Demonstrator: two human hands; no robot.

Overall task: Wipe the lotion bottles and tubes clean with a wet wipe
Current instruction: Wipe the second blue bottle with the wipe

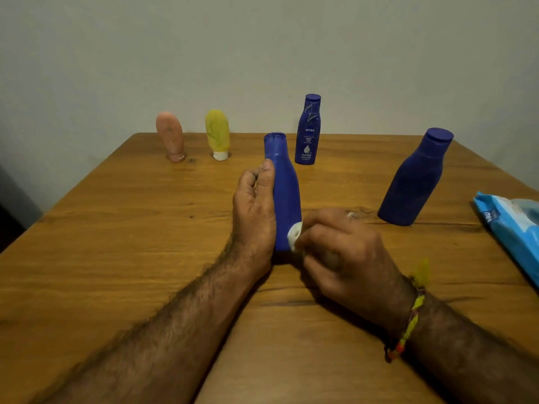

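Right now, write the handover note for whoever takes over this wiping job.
Left hand grips the blue plastic lotion bottle, upright at the centre of the wooden table. Right hand pinches a crumpled white wet wipe against the bottle's lower side.
Standing untouched: small labelled blue bottle behind, large blue bottle to the right, pink tube and yellow tube cap-down at the far left. Blue wipes pack lies at the right edge.
Done: cannot tell which are clean. Left: finish this bottle, then check the others.
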